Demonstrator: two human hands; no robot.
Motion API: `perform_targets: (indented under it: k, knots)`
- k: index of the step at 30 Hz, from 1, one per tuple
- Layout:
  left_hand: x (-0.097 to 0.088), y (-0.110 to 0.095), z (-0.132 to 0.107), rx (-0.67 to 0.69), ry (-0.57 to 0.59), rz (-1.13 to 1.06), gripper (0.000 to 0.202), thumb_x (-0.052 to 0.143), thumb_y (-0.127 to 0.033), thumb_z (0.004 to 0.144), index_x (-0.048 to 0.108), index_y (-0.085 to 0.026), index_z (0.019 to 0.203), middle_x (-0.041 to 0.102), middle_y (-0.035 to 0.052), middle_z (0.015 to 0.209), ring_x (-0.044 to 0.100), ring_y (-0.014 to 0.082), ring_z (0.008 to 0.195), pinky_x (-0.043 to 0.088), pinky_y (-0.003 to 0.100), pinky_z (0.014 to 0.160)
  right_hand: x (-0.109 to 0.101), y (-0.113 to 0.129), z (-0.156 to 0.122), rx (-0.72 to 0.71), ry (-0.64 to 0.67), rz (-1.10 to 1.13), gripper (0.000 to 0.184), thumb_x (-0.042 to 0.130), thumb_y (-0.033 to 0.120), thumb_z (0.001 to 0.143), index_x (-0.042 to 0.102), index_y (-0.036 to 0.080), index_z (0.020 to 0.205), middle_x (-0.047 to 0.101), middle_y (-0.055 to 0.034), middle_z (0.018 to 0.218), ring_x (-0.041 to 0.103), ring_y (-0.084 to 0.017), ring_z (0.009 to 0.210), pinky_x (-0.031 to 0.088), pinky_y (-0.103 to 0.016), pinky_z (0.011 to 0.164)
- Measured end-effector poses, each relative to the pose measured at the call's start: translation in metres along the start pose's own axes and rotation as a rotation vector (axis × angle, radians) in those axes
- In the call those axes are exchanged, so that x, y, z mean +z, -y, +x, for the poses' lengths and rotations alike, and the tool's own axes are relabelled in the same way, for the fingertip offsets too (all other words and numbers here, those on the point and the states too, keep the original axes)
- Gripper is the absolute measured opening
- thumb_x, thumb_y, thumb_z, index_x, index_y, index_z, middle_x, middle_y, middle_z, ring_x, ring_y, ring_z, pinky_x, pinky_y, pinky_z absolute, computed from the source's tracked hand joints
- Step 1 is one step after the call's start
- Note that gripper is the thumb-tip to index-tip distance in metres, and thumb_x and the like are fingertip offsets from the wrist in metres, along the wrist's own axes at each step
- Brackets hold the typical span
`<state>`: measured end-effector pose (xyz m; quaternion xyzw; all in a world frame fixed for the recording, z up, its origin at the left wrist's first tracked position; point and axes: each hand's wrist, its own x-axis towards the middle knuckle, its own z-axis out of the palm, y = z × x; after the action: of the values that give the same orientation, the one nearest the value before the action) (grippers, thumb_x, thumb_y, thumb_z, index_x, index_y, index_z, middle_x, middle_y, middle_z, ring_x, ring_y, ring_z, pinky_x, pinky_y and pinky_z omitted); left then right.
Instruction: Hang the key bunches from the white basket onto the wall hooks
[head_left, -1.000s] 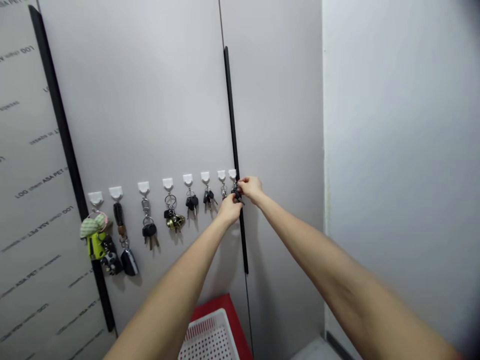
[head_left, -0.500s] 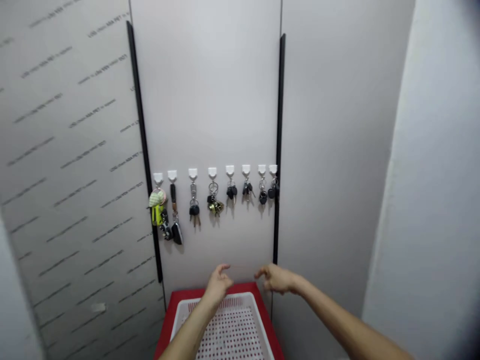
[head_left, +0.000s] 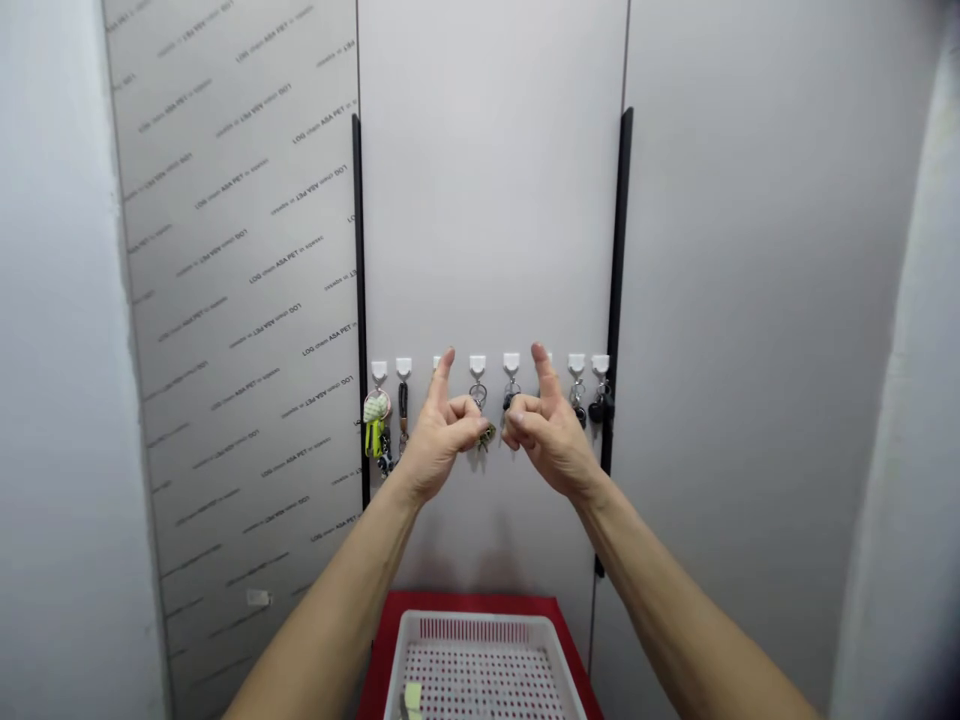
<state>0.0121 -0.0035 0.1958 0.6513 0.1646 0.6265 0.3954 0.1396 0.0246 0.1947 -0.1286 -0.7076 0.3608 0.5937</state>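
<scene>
Both my hands are raised in front of a row of key bunches hanging from white hooks on the panel. My left hand (head_left: 442, 435) points its index finger up, the other fingers curled and the thumb forward, with nothing held. It overlaps the third hook and hides the keys there. My right hand (head_left: 551, 430) mirrors it, index finger up and holding nothing, partly covering another bunch. Between the hands hang a brass-coloured key bunch (head_left: 486, 434) and a white hook (head_left: 511, 361). At the left hangs a bunch with a lime-green tag (head_left: 373, 438).
Below, a white perforated basket (head_left: 551, 628) stands on a red surface (head_left: 386, 620). A pale yellow piece (head_left: 412, 697) lies in the basket. Long black handles (head_left: 358, 250) run down the panel's sides. White wall edges flank both sides.
My hands have risen from above the basket to the height of the keys, index fingers now upright. The view has shifted left, and more of the basket's inside shows.
</scene>
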Motion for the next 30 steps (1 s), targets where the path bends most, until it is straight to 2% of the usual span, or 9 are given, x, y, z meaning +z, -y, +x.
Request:
perform_targets:
  k: [6, 9, 11, 15, 17, 21, 25, 27, 30]
  knots:
    - [0.003, 0.007, 0.004, -0.013, 0.024, -0.022, 0.072, 0.048, -0.012, 0.061, 0.008, -0.032, 0.117, 0.031, -0.0089, 0.048, 0.028, 0.0019, 0.041, 0.024, 0.015, 0.043, 0.004, -0.004, 0.001, 0.014, 0.027, 0.061, 0.069, 0.041, 0.017, 0.062, 0.003, 0.032, 0.118, 0.031, 0.0104, 0.044, 0.033, -0.004, 0.039, 0.033, -0.018, 0.043]
    - [-0.009, 0.021, -0.002, -0.068, -0.043, 0.084, 0.069, 0.049, -0.015, 0.060, 0.012, -0.027, 0.118, 0.032, -0.0090, 0.048, 0.029, 0.0020, 0.040, 0.025, 0.015, 0.043, 0.002, -0.014, -0.002, 0.071, 0.026, 0.009, 0.067, 0.042, 0.019, 0.062, 0.008, 0.029, 0.119, 0.031, 0.0103, 0.043, 0.032, -0.004, 0.038, 0.033, -0.019, 0.042]
    - [-0.029, 0.030, -0.007, -0.083, -0.218, 0.229, 0.063, 0.050, -0.016, 0.059, 0.021, -0.022, 0.115, 0.035, -0.0081, 0.050, 0.033, 0.0027, 0.043, 0.029, 0.015, 0.046, -0.004, -0.030, -0.005, 0.173, 0.016, -0.099, 0.059, 0.044, 0.022, 0.062, 0.022, 0.023, 0.117, 0.036, 0.0084, 0.045, 0.033, -0.005, 0.040, 0.033, -0.019, 0.042]
    - [-0.083, 0.038, -0.009, 0.050, -0.766, 0.626, 0.046, 0.051, -0.022, 0.058, 0.037, -0.018, 0.101, 0.046, -0.0004, 0.075, 0.044, 0.0081, 0.069, 0.036, 0.020, 0.066, -0.016, -0.069, -0.002, 0.306, -0.173, -0.421, 0.043, 0.047, 0.026, 0.059, 0.045, 0.012, 0.099, 0.050, -0.0027, 0.068, 0.046, -0.010, 0.057, 0.038, -0.025, 0.055]
    - [-0.103, 0.042, -0.006, 0.040, -0.874, 0.803, 0.050, 0.053, -0.025, 0.056, 0.035, -0.019, 0.102, 0.046, 0.0032, 0.090, 0.044, 0.0119, 0.081, 0.035, 0.024, 0.072, -0.017, -0.083, 0.006, 0.278, -0.231, -0.522, 0.043, 0.048, 0.027, 0.059, 0.045, 0.011, 0.099, 0.052, -0.0070, 0.080, 0.048, -0.013, 0.068, 0.037, -0.028, 0.066]
    - [-0.108, 0.073, 0.000, -0.167, -0.820, 1.056, 0.069, 0.056, -0.031, 0.052, 0.024, -0.016, 0.111, 0.039, 0.0104, 0.105, 0.039, 0.0206, 0.095, 0.032, 0.031, 0.078, -0.005, -0.098, 0.023, 0.217, -0.216, -0.710, 0.046, 0.046, 0.033, 0.060, 0.042, 0.015, 0.102, 0.052, -0.0083, 0.083, 0.048, -0.018, 0.074, 0.035, -0.031, 0.069]
    - [-0.099, 0.105, -0.001, -0.272, -0.904, 1.243, 0.072, 0.052, -0.029, 0.056, 0.016, -0.014, 0.115, 0.034, 0.0152, 0.110, 0.037, 0.0260, 0.098, 0.034, 0.035, 0.075, 0.005, -0.104, 0.033, 0.228, -0.209, -0.860, 0.035, 0.046, 0.034, 0.060, 0.048, 0.018, 0.091, 0.052, -0.0070, 0.069, 0.048, -0.019, 0.065, 0.034, -0.030, 0.058]
    - [-0.102, 0.106, -0.002, -0.286, -0.877, 1.219, 0.066, 0.049, -0.024, 0.058, 0.017, -0.015, 0.115, 0.040, 0.0143, 0.106, 0.042, 0.0246, 0.094, 0.035, 0.033, 0.072, 0.003, -0.102, 0.036, 0.229, -0.218, -0.838, 0.027, 0.043, 0.034, 0.060, 0.050, 0.018, 0.081, 0.051, -0.0049, 0.063, 0.046, -0.017, 0.059, 0.034, -0.028, 0.055]
    - [-0.111, 0.086, -0.001, -0.316, -0.804, 1.062, 0.059, 0.047, -0.020, 0.057, 0.025, -0.019, 0.111, 0.051, 0.0089, 0.091, 0.050, 0.0207, 0.080, 0.037, 0.029, 0.066, -0.004, -0.091, 0.044, 0.192, -0.274, -0.743, 0.026, 0.041, 0.036, 0.060, 0.050, 0.016, 0.074, 0.049, -0.0015, 0.058, 0.044, -0.013, 0.053, 0.034, -0.024, 0.051]
